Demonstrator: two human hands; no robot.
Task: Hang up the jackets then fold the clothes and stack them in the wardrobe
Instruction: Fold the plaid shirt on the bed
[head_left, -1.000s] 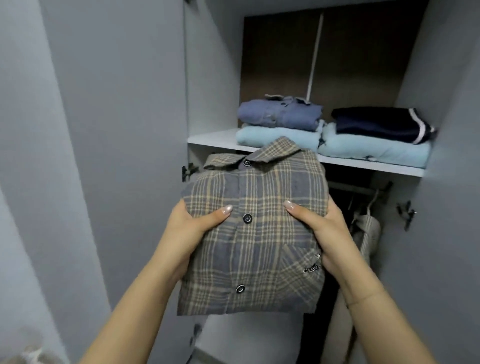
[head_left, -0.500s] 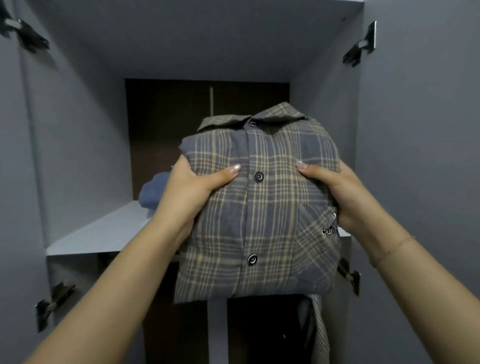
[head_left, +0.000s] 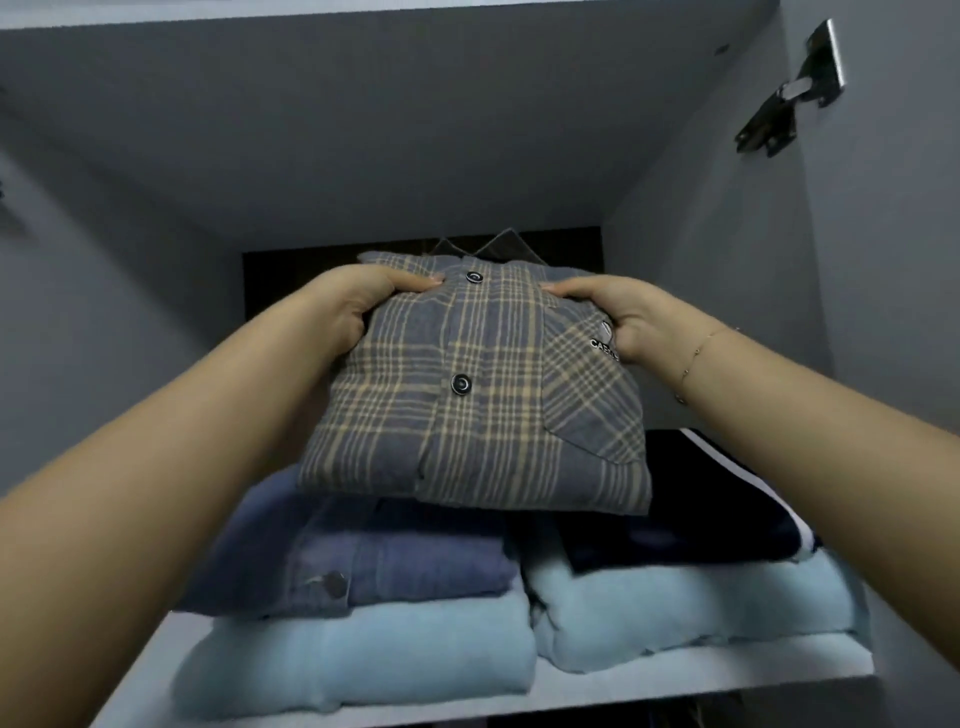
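Holding the folded plaid shirt (head_left: 470, 395) in the middle of the frame, you have one hand on each side of it. Your left hand (head_left: 358, 306) grips the shirt's left edge, with the thumb on top near the upper button. Your right hand (head_left: 618, 317) grips the right edge, just by the pocket with the small logo. The fingers of both hands curl under the cloth, so you cannot see them.

The shirt sits between your two hands, with its collar pointing away from you. Its near edge is over the blue denim shirt (head_left: 374, 561), but you cannot tell if it touches it or floats just above.

The denim shirt lies on a light blue folded cloth (head_left: 353, 660) at the lower left. A dark navy garment (head_left: 691, 519) with a white stripe lies on another light blue cloth (head_left: 691, 618) at the lower right. Both piles rest on the white shelf (head_left: 727, 680).

The shirt hides the back of both piles. The logo letters are partly covered by your right hand. A metal hinge (head_left: 789, 93) sits at the upper right. A thin bracelet (head_left: 696, 358) is on your right wrist.
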